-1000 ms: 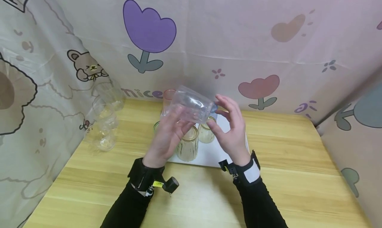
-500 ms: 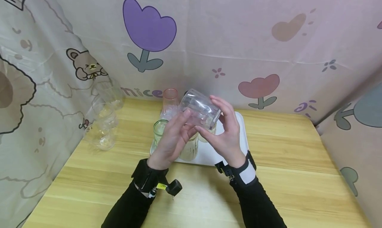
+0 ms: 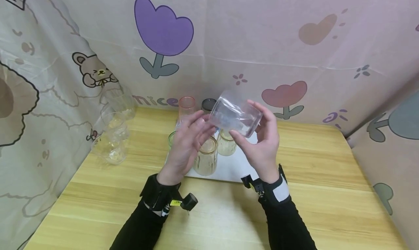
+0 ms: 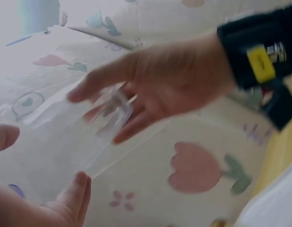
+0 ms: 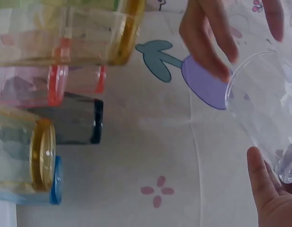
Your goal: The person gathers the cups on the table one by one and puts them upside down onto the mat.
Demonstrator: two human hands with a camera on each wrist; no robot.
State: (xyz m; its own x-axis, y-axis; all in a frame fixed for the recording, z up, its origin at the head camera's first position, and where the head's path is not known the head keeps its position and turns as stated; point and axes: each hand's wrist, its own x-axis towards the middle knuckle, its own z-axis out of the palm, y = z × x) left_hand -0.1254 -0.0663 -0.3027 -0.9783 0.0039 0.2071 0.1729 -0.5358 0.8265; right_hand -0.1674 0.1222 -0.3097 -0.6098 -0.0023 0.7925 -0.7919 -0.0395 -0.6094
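A clear plastic cup (image 3: 235, 115) lies tilted on its side in the air above the white tray (image 3: 242, 166). My right hand (image 3: 243, 119) grips it, thumb below and fingers over the top. My left hand (image 3: 203, 128) has its fingers stretched out by the cup's left end; whether they touch it I cannot tell. The left wrist view shows the right hand (image 4: 150, 90) around the blurred cup (image 4: 89, 127). In the right wrist view the cup (image 5: 264, 99) sits against my right thumb, with the left hand's fingers (image 5: 207, 42) by its rim.
Several coloured glasses stand on the tray: two amber-rimmed ones (image 3: 206, 159) (image 3: 226, 144), a green one (image 3: 171, 137), a pink one (image 3: 186, 104) and a dark one (image 3: 207, 104). Stacked clear cups (image 3: 114, 133) lean against the curtain at the left. The wooden table (image 3: 327, 177) extends to the right.
The clear cup has moved right and slightly up, from the left hand's hold into the right hand. The left hand's fingers have straightened beside it.
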